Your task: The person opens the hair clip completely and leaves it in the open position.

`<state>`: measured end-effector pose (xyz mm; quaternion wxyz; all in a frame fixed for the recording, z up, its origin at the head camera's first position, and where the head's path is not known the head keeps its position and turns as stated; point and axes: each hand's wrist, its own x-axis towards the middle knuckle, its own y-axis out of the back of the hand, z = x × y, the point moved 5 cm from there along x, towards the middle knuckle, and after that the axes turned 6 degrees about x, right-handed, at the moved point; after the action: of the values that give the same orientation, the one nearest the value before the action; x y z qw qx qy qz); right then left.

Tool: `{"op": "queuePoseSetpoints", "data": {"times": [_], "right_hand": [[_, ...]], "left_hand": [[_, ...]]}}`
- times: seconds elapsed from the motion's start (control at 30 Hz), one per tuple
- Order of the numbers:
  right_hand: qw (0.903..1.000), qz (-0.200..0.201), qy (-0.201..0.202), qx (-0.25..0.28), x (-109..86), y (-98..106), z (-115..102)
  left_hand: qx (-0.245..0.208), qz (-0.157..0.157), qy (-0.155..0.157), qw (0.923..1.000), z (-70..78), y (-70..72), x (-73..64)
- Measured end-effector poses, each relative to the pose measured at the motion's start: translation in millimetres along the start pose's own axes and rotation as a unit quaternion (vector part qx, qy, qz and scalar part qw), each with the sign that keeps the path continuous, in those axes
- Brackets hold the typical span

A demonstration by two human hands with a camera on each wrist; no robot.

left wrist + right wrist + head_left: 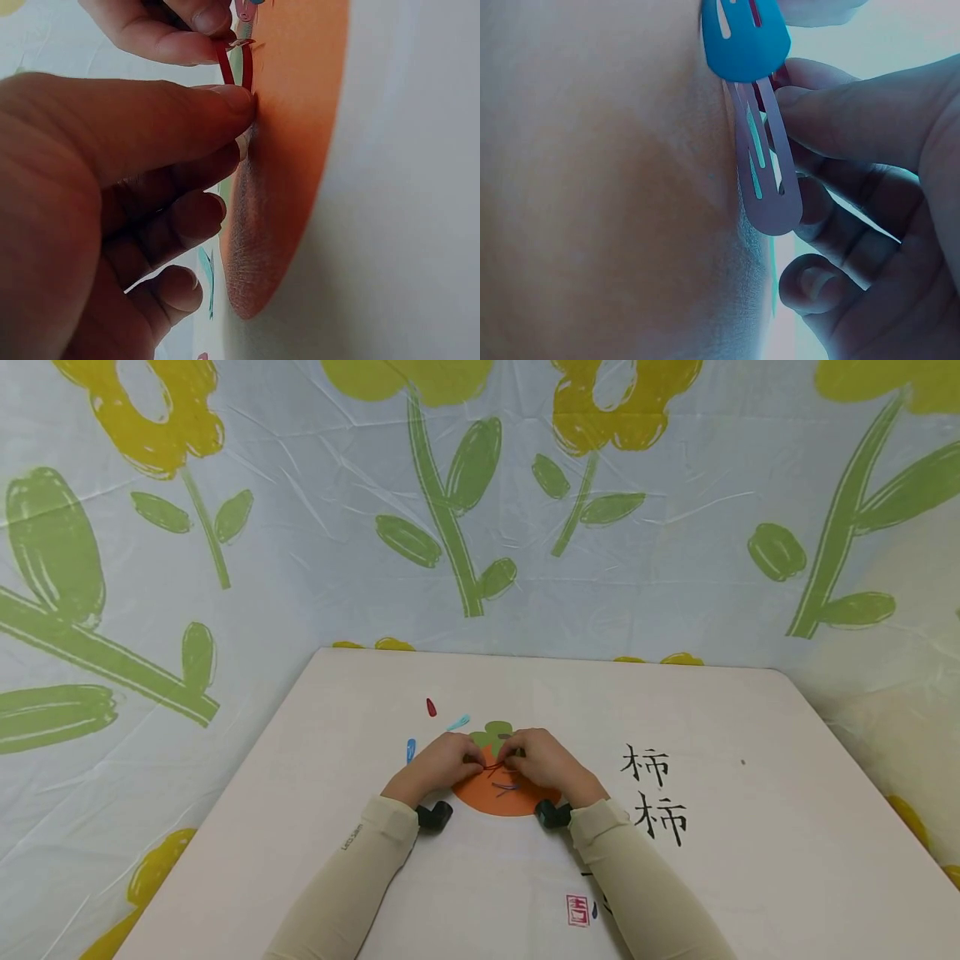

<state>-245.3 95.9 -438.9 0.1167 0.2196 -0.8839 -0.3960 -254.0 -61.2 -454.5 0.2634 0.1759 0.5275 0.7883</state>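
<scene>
Over a flat orange persimmon shape (495,802) with green leaves, both hands meet at a red snap hair clip (247,69). My left hand (448,758) pinches one end of it between thumb and fingers. The fingers of my right hand (546,760) pinch its other end, with the thumb bent toward the fingertips. In the right wrist view, a blue snap clip (746,49) and a pinkish-purple snap clip (776,217) overlap just in front of the right hand; the red clip is mostly hidden behind them.
Beyond the left hand lie a dark red clip (431,707), a light blue clip (459,722) and a blue clip (411,750). The pale tabletop (300,827) bears black written characters (660,818) at right and a red seal mark (577,911). A flowered sheet (337,527) hangs behind.
</scene>
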Motion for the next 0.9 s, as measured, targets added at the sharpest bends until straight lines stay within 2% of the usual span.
{"op": "queuePoseSetpoints", "data": {"times": [0.4,0.67,0.9], "right_hand": [[1.0000,-0.002,0.001,0.000,0.7,-1.7,1.6],[1.0000,0.004,0.000,0.007,2.3,-3.8,1.3],[0.9999,0.009,0.012,-0.001,3.4,-3.5,-2.1]], "left_hand": [[-0.001,0.001,-0.005,1.0000,1.1,2.2,-1.1],[-0.020,-0.009,0.013,0.9997,-1.5,2.9,-0.8],[-0.031,-0.003,0.025,0.9992,-3.9,7.5,-1.9]]}}
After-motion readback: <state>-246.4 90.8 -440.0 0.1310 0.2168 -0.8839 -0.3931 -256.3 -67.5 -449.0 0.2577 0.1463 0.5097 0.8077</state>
